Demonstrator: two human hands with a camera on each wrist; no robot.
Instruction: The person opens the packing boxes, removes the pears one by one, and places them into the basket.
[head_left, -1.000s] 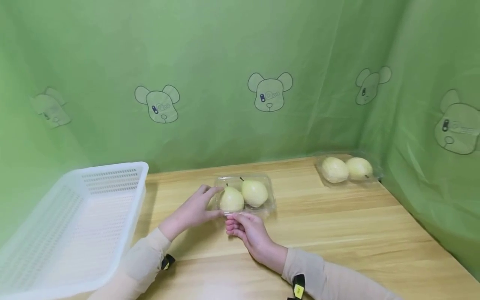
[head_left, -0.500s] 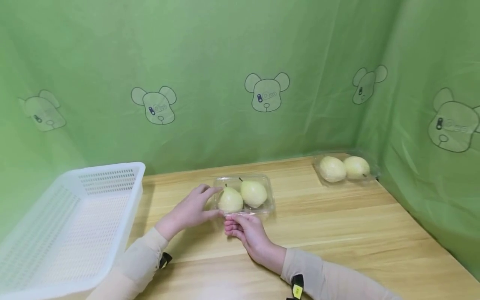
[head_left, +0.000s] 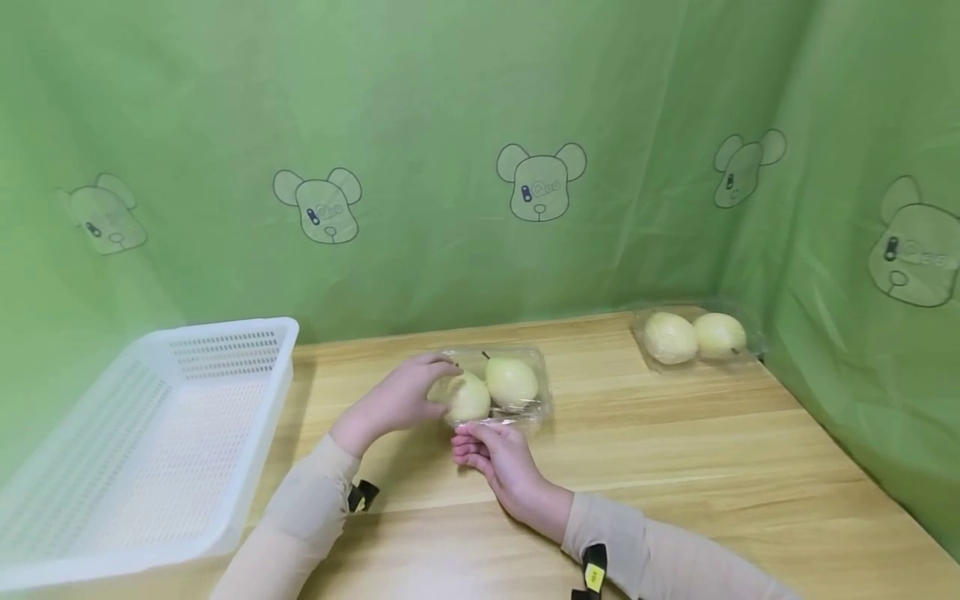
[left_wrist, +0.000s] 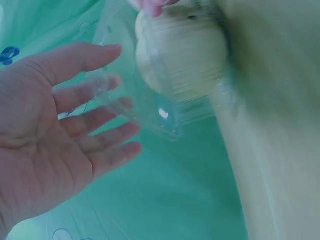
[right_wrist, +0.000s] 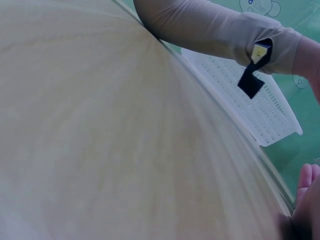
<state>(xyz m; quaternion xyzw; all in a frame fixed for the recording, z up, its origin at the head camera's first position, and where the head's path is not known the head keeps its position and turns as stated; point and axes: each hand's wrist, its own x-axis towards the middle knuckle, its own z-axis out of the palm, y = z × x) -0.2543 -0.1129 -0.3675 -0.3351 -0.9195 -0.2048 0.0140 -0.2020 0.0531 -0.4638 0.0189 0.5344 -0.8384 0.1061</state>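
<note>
A clear plastic box (head_left: 542,400) holds two pale yellow pears (head_left: 512,383) near the middle of the table. Over its left end lies my left hand (head_left: 397,400), thumb and fingers apart; in the left wrist view that hand (left_wrist: 65,110) has its fingers spread beside the clear plastic (left_wrist: 170,127), a pear (left_wrist: 185,55) behind it. With thumb and forefinger my right hand (head_left: 510,475) pinches the front edge of the box, its other fingers curled. Only part of the right hand (right_wrist: 307,192) shows in the right wrist view.
A white perforated basket (head_left: 258,450) stands at the left of the wooden table (head_left: 675,467). At the back right is another clear box with two pears (head_left: 671,338). A green curtain (head_left: 420,100) hangs behind and at the sides.
My left hand has risen slightly and shifted right, further over the left pear, its thumb now off the front corner. The right hand has barely moved.
</note>
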